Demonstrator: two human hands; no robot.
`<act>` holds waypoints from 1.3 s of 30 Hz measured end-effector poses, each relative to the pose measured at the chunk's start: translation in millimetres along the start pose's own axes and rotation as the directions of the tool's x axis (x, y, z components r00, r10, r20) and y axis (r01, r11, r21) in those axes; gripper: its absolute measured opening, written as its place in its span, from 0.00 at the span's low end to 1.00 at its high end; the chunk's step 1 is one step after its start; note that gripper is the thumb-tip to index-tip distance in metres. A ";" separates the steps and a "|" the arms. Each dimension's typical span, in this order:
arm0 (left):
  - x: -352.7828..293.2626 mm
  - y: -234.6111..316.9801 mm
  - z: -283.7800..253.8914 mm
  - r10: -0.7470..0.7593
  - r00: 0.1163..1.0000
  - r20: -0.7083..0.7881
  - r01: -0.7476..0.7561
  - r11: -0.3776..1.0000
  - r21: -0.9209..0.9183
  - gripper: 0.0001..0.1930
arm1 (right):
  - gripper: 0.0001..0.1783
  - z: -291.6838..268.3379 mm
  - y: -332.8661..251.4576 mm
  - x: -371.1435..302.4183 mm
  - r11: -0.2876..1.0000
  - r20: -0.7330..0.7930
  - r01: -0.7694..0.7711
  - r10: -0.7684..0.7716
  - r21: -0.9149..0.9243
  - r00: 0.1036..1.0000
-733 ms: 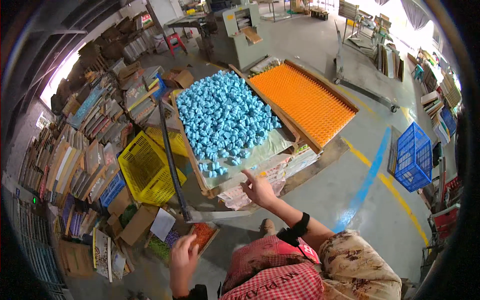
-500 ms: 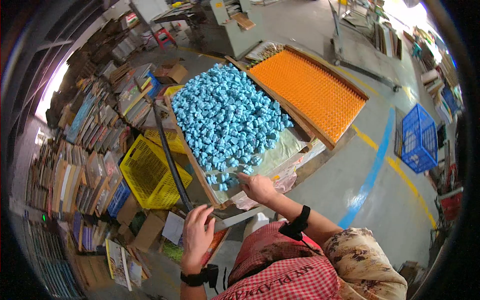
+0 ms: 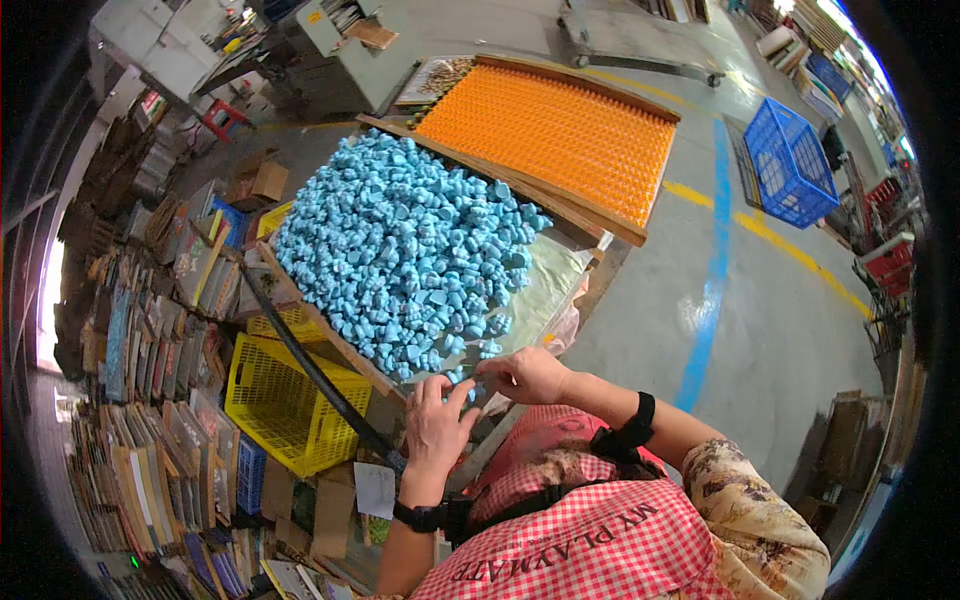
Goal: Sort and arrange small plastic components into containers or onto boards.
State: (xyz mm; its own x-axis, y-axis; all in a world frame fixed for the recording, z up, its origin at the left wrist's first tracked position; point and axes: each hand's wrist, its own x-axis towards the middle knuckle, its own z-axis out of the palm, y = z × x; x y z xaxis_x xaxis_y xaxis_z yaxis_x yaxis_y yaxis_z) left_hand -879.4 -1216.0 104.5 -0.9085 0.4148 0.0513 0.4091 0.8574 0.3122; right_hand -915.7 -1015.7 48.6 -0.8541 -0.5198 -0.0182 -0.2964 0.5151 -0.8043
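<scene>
Head view: close to me is a red checked apron (image 3: 590, 540), and just past it I see two bare hands near each other. The left hand (image 3: 435, 428) is bent, its fingers a bit apart. The right hand (image 3: 532, 375) has its thumb and finger close together. A few blue bits (image 3: 400, 250) sit right by both hands, but I can't tell if either one pinches any. Most of the bits lie past the hands, in a big pile on the tray (image 3: 350, 347). A yellow crate (image 3: 338, 425) is left of it. Farther off are an orange sheet (image 3: 560, 130), a blue crate (image 3: 790, 165) and a grey machine (image 3: 345, 65).
</scene>
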 end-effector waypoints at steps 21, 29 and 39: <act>-11.5 -48.5 -1.6 -0.414 0.897 0.152 0.327 0.393 -0.859 0.17 | 0.17 -10.4 -13.7 -7.6 0.986 -0.320 -0.165 0.162 0.020 0.933; -18.0 -36.8 -12.8 -0.409 0.907 0.102 0.265 0.365 -0.893 0.16 | 0.20 4.5 7.1 -2.5 0.987 -0.383 -0.099 0.044 -0.125 0.923; -26.8 -34.4 -5.1 -0.406 0.914 0.024 0.253 0.522 -0.814 0.17 | 0.18 3.3 16.2 -12.8 0.825 -0.214 -0.046 0.200 0.564 0.956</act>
State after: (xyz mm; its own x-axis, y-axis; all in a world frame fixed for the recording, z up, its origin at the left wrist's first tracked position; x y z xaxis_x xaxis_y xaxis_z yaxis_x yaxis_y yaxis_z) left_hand -869.6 -1258.2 97.2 -0.9940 0.0383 -0.1024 -0.0860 0.3046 0.9486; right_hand -908.1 -1002.9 33.9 -0.9673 -0.2484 -0.0510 0.0360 0.0647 -0.9973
